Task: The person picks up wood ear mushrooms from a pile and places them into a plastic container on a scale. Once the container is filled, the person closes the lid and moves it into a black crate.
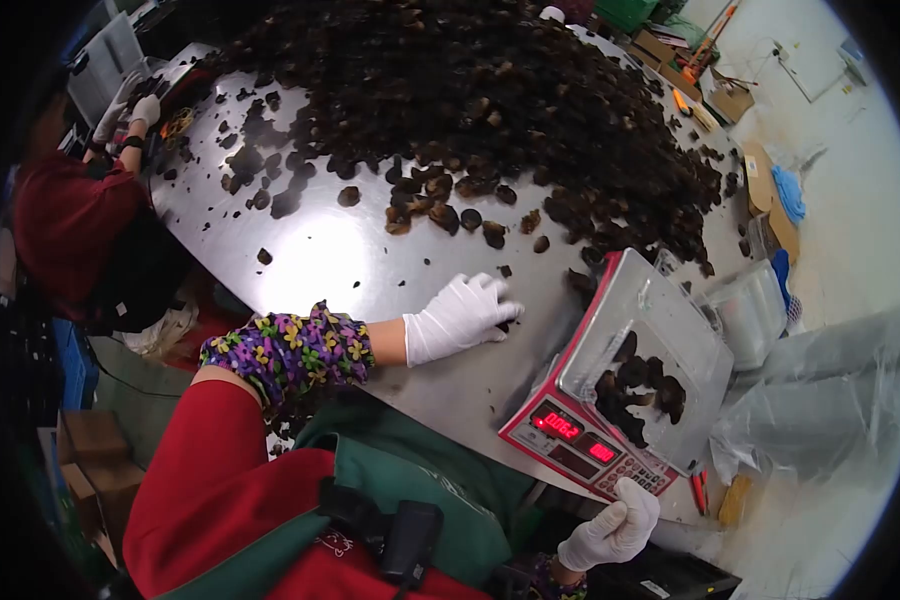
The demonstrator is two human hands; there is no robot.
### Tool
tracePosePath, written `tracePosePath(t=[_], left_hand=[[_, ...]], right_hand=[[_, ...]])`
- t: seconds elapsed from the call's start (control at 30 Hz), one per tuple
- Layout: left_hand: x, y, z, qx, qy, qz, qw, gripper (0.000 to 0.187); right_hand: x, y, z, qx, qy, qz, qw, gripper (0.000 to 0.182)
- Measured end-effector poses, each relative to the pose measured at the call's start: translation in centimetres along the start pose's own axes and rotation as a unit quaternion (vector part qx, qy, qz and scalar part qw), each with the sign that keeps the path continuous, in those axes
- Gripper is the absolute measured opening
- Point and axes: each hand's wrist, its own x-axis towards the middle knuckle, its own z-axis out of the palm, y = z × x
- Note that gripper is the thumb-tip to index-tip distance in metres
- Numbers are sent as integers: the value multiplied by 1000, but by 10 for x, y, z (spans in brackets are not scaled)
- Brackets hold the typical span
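My left hand (pixel 458 322), in a white glove, rests low over the metal table with its fingers curled together. A small dark mushroom piece (pixel 510 325) shows at its fingertips. My right hand (pixel 615 530), also gloved, is closed in front of the keypad corner of the red and silver weighing scale (pixel 705 385); nothing shows between its fingers. Several dark dried mushroom pieces (pixel 638 375) lie on the scale's pan. The lit red display (pixel 562 425) appears to read 0.062. Beyond my left hand, loose mushrooms (pixel 440 205) lie at the edge of a large dark heap (pixel 470 90).
At the left, a co-worker in a red sleeve (pixel 70 215) has gloved hands (pixel 135 108) at the table's far edge. Right of the scale are a clear plastic container (pixel 750 315) and a plastic bag (pixel 810 410). Cardboard boxes (pixel 95 460) stand on the floor at left.
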Motion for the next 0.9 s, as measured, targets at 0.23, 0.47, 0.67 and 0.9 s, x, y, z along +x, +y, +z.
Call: tracePosePath(t=[0.23, 0.47, 0.67, 0.9], left_hand=[[-13, -22, -10, -34, -25, 65, 997, 15], [-8, -135, -42, 89, 141, -120, 979, 87], [26, -143, -48, 94, -21, -131, 987, 92], [-7, -138, -51, 56, 84, -51, 994, 23]], right_hand=[[10, -11, 4, 23, -30, -16, 999, 20], [6, -12, 10, 5, -26, -10, 1000, 20], [20, -26, 15, 16, -54, -35, 998, 20], [8, -19, 6, -6, -35, -5, 999, 19]])
